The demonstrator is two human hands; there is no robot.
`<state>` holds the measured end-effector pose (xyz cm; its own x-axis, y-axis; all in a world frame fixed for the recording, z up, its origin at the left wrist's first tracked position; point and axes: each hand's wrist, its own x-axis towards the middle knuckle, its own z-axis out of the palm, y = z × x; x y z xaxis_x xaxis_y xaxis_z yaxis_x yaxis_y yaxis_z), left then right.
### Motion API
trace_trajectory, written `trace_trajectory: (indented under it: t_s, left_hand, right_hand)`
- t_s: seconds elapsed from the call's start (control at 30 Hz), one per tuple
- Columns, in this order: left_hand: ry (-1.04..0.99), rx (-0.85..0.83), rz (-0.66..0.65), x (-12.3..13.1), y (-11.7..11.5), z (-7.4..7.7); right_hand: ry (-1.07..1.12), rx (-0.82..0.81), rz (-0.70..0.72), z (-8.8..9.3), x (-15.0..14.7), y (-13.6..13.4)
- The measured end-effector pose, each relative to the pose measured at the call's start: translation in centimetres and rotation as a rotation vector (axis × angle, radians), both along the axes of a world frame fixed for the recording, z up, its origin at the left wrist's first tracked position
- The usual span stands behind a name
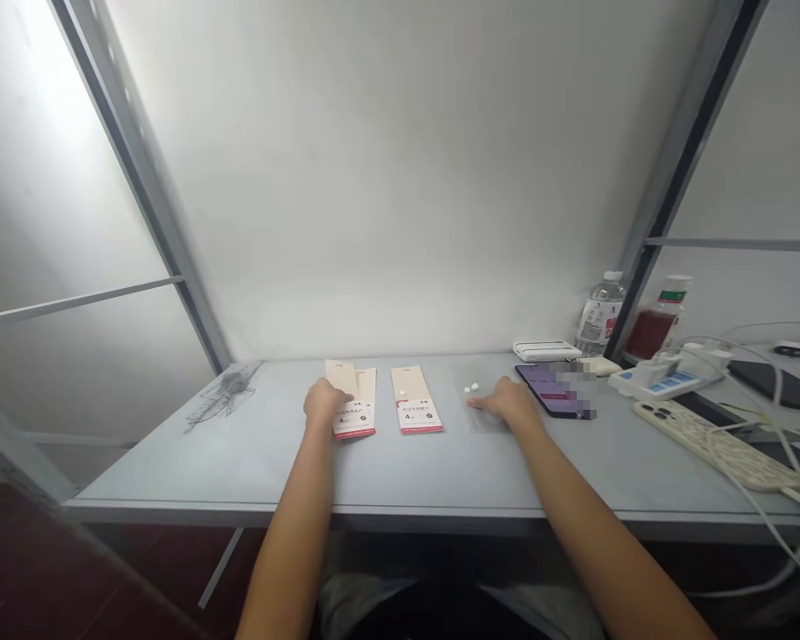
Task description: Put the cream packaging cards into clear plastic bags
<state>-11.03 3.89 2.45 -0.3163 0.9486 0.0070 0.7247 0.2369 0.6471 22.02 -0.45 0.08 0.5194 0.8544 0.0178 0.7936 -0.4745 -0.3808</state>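
My left hand (324, 404) is closed on a cream-coloured paper packet (340, 375) with a white and red lower part. Its thumb lies across the front. A second similar packet (366, 387) is partly covered by the held one. To their right lies a third packet (413, 400), flat, printed with a "4" and bearing a small white dot. My right hand (508, 404) rests on a clear plastic sheet or bag (484, 422), thumb stretched to the left, other fingers partly hidden. Two small white round pieces (471, 388) show just beyond that thumb.
A phone (553, 391) lies right of my right hand, with a white box-like device (545, 350) behind. Farther right are a water bottle (600, 313), a jar of red contents (657, 320), a power strip (660, 378), a cream phone case (720, 444) and loose cables.
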Motion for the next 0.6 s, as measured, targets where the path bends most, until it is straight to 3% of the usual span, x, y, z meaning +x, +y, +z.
trace_trajectory:
  t_s: [0.33,0.5,0.6]
  left_hand:
    - [0.024,0.098,-0.026,0.6,0.3,-0.1]
    - [0.010,0.129,-0.038,0.9,0.1,0.1]
    - [-0.117,0.121,-0.073,1.1,0.0,0.2]
  right_hand:
    - [0.004,-0.036,0.028,0.2,0.0,0.1]
    - [-0.017,0.083,0.028,0.4,-0.1,-0.2]
    - [-0.008,0.183,0.035,0.3,0.0,-0.3]
